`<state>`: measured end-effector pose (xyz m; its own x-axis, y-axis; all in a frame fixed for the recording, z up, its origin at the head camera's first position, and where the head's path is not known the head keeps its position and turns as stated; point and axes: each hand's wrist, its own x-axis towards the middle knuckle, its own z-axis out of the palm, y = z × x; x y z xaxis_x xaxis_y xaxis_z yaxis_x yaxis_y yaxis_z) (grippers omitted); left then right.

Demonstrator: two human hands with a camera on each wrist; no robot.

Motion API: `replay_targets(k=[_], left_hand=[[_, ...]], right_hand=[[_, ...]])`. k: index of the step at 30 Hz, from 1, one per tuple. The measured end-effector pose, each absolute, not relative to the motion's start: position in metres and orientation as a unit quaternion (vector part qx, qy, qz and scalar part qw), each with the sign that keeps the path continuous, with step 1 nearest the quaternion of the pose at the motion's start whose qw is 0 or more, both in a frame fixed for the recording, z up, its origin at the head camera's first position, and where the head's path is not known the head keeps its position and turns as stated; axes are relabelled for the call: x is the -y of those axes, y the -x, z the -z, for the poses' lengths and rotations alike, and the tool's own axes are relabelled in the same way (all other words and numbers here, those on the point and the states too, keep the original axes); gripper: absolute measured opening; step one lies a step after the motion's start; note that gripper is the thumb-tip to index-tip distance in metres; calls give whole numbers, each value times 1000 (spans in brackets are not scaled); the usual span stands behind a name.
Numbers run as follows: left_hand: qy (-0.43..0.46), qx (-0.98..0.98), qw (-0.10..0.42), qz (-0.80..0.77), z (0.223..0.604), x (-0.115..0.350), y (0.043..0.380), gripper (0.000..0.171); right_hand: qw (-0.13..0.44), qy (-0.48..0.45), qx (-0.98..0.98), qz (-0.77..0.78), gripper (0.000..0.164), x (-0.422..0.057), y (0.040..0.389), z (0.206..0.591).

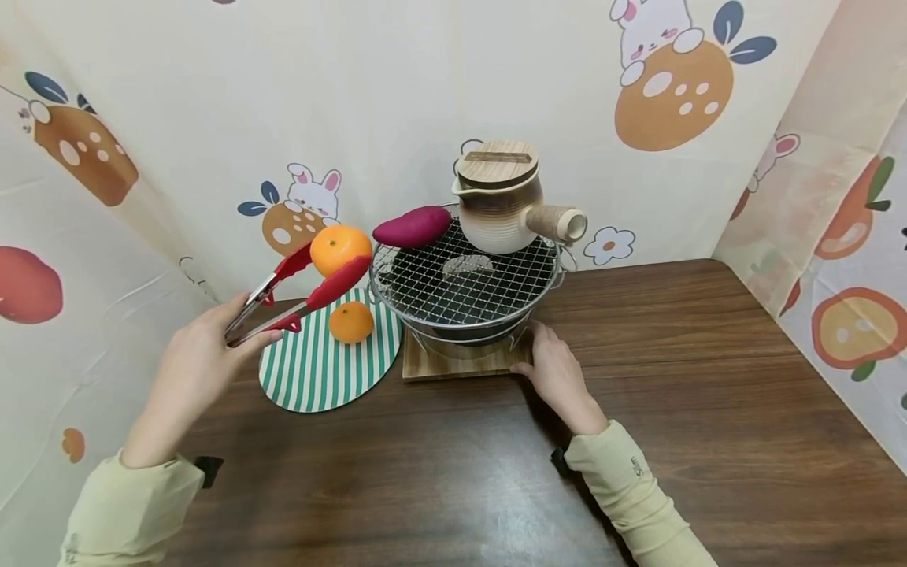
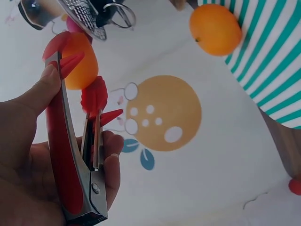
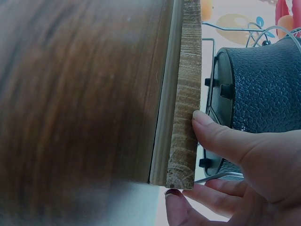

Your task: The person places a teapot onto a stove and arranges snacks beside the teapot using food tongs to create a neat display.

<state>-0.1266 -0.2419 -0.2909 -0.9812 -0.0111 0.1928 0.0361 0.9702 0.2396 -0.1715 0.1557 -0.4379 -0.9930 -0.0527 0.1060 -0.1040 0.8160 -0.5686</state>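
My left hand [image 1: 194,358] grips a pair of tongs [image 1: 338,283] with red tips and metal arms. Between the tips is an orange [image 1: 340,246], raised beside the grill's left rim. Below it a second orange [image 1: 351,324] lies on a round green-and-white striped mat [image 1: 305,382]. My right hand [image 1: 557,374] holds the front right corner of a wooden board [image 1: 453,368], thumb at its front edge and fingers round the side. On this board stands a round black grill [image 3: 268,89] with a wire mesh [image 1: 468,287] on top.
A purple sweet potato [image 1: 413,227] lies at the mesh's back left. Next to it, at the back, sits a brown-and-cream pot [image 1: 496,216] with a wooden lid and a side handle pointing right. A patterned curtain [image 1: 418,94] hangs behind the dark wooden table [image 1: 397,480].
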Motion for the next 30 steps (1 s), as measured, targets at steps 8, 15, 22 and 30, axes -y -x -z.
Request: replay_targets(k=[8, 15, 22, 30], left_hand=[[27, 987, 93, 125, 284, 228, 127, 80], [37, 989, 77, 121, 278, 215, 130, 82], [48, 990, 67, 118, 275, 205, 134, 82], [65, 987, 75, 124, 271, 194, 134, 80]], right_hand=[[38, -43, 953, -298, 77, -157, 172, 438], [36, -42, 953, -299, 78, -157, 172, 438], [42, -42, 953, -298, 77, -156, 172, 439], [49, -49, 954, -291, 77, -156, 172, 438]])
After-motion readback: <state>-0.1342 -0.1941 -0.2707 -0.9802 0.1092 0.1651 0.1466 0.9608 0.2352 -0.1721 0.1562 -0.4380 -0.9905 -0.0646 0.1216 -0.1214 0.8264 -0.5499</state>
